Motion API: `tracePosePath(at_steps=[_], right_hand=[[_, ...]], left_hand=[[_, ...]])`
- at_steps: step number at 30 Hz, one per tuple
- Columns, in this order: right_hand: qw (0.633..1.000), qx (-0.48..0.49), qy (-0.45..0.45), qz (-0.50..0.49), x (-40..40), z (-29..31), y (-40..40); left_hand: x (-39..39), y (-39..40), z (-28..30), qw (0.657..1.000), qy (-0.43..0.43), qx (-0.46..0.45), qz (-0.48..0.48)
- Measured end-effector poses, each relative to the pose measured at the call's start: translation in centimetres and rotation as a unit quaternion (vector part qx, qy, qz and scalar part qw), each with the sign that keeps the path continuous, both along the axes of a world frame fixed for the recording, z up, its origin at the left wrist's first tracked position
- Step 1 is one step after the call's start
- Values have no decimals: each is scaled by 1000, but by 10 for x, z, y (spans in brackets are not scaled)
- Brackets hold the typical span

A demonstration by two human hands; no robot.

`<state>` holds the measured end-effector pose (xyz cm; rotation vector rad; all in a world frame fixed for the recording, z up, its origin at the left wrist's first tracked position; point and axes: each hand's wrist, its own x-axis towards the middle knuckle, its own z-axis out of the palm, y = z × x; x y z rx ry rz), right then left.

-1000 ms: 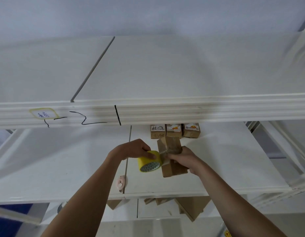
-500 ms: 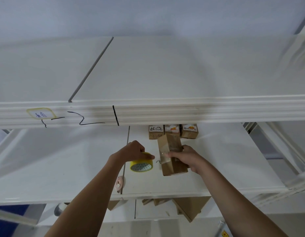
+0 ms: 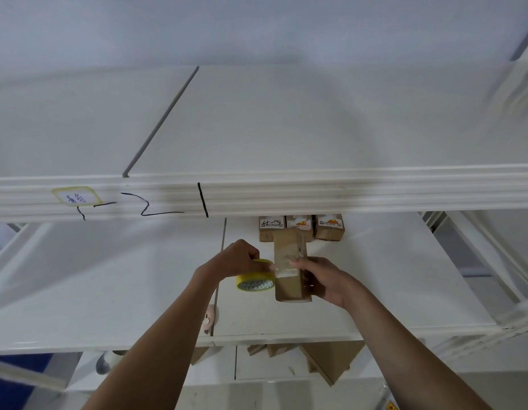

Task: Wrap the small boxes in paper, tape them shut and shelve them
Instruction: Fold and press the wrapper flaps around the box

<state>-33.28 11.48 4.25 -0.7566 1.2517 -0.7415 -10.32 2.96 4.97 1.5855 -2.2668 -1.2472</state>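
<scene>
Just in front of the three small boxes (image 3: 301, 227), the right hand (image 3: 325, 279) grips the wrapped box (image 3: 290, 267). Beside it, the left hand (image 3: 239, 258) clasps the yellow tape roll (image 3: 254, 281), apparently touching the box's side.

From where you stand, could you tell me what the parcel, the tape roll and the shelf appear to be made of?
Parcel: matte brown kraft paper, creased, a glossy clear tape strip across it. Tape roll: shiny yellowish plastic film, by its sheen. Shelf: smooth white board, maybe laminate or painted metal.

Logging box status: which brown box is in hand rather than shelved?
The paper-wrapped box, held by the right hand beside the tape roll; three labelled boxes sit behind.
</scene>
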Motion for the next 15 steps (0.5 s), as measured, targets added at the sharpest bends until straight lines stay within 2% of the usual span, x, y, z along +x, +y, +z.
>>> tracePosePath(at_steps=[4,10,13,15], right_hand=[[1000,7,-19,-14,5,3,4],[998,12,54,-4,9,3,4],[994,-3,110,3,17,0,3],[993,-6,116,-6,17,-3,1]], left_hand=[[-1,2,0,1000,1,-5,1],[-7,7,-1,999,1,-52,16],[-18,9,5,997,-14,-70,-7],[-22,9,8,997,-25,-67,-26]])
